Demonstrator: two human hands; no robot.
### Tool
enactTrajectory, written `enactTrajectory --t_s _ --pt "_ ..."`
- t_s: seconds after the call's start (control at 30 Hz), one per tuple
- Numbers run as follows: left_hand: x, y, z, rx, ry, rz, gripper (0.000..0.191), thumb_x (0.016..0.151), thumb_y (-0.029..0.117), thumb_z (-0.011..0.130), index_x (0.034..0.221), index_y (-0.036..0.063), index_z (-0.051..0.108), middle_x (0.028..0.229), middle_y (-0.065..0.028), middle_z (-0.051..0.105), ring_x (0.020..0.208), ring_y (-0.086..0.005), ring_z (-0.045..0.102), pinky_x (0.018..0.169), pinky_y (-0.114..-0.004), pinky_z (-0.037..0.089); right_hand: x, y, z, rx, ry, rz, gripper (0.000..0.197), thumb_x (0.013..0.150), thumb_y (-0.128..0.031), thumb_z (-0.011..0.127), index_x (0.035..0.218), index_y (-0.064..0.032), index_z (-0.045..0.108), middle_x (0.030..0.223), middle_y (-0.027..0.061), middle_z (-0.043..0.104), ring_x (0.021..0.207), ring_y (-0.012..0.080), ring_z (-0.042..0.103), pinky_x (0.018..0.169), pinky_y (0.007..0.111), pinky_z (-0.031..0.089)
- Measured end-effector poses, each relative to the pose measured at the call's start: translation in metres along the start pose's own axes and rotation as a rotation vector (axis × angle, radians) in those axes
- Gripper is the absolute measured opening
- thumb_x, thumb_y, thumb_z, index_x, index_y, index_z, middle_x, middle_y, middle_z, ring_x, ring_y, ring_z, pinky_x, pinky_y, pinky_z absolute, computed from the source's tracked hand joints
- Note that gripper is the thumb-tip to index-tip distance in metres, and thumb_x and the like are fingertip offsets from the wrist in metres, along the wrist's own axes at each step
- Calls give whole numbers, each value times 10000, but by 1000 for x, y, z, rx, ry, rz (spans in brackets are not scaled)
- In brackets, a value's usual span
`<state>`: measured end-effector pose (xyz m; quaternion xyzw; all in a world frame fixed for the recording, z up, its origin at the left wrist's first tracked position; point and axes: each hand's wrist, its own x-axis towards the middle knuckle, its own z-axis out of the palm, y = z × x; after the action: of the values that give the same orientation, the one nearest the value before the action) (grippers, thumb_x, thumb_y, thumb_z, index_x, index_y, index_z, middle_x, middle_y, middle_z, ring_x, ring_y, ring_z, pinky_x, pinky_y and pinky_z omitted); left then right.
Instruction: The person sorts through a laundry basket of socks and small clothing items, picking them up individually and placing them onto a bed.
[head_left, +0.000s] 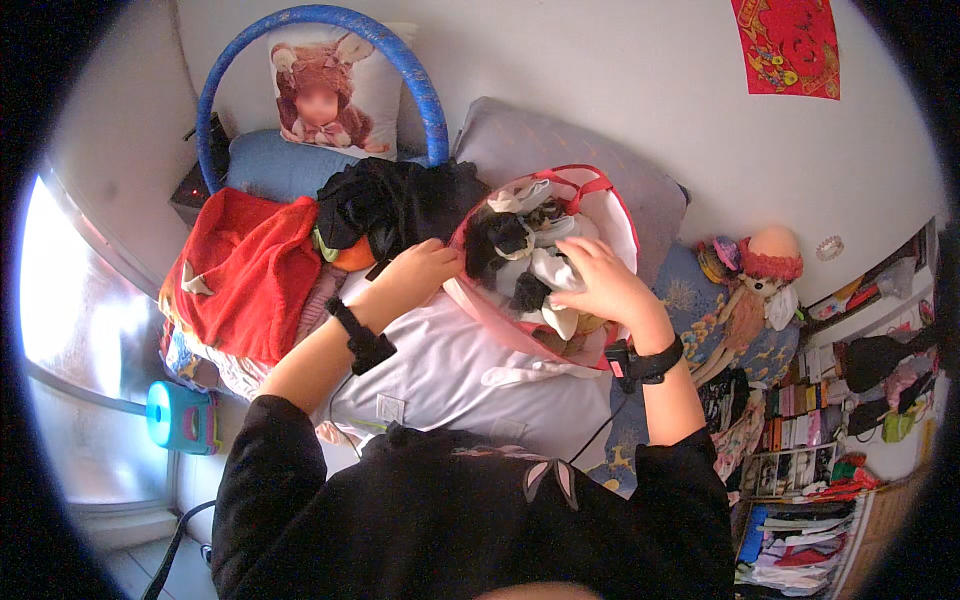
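Note:
A round fabric basket (491, 304) with a red rim and pale pink sides stands before me on the bed. Socks in black, white and grey fill it, among them a white sock (553, 268) near the middle. My left hand (424, 271) grips the basket's left rim, its fingertips partly hidden at the edge. Above the socks, my right hand (611, 289) has thumb and fingers spread around the white sock; whether they touch it is unclear. Another white sock (525, 373) lies just in front of the basket, on white fabric (450, 360).
Left of the basket lie a red garment (247, 270) and black clothing (405, 202). A blue hoop (431, 97) leans by a printed cushion (382, 90). A grey pillow (585, 142) stands behind. Dolls (769, 277) sit at right, near crowded shelves (795, 495).

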<state>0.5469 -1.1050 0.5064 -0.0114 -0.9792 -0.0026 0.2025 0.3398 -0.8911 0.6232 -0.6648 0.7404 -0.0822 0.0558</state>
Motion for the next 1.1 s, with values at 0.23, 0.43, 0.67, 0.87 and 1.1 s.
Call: enactTrajectory --t_s 0.23,0.43,0.67,0.87,1.1 --pt "18 26 -21 15 41 153 130 712 167 548 810 83 539 881 -42 558 920 -223 554 794 -322 495 76 -30 34 -72 218 -343 436 729 -173 705 1112 -4 582 1171 143 566 1130 318 511 979 408 409" --pt "4 27 -38 49 229 178 100 686 175 561 762 116 531 799 -4 528 814 -183 545 751 -308 494 77 -11 63 -167 214 -240 508 599 -269 784 1049 -94 626 1102 125 592 1043 306 559 916 435 440" --pt "11 -4 -39 96 156 94 158 673 229 593 810 150 597 863 22 581 982 -212 531 866 -360 428 52 17 53 -259 66 -134 335 701 -239 701 1010 -123 643 914 53 614 928 246 582 816 384 405" --pt "22 -10 -50 186 48 74 224 751 219 566 960 143 596 1011 0 590 1068 -201 515 905 -355 419 36 28 41 -234 76 -174 264 695 -208 699 929 -95 655 880 47 612 927 232 571 821 372 388" --pt "26 -25 -39 127 -46 142 217 725 170 563 925 99 604 940 -21 566 946 -210 549 833 -312 471 55 3 33 -518 55 -76 219 628 -235 697 763 -62 704 903 56 620 1017 248 536 879 405 382"
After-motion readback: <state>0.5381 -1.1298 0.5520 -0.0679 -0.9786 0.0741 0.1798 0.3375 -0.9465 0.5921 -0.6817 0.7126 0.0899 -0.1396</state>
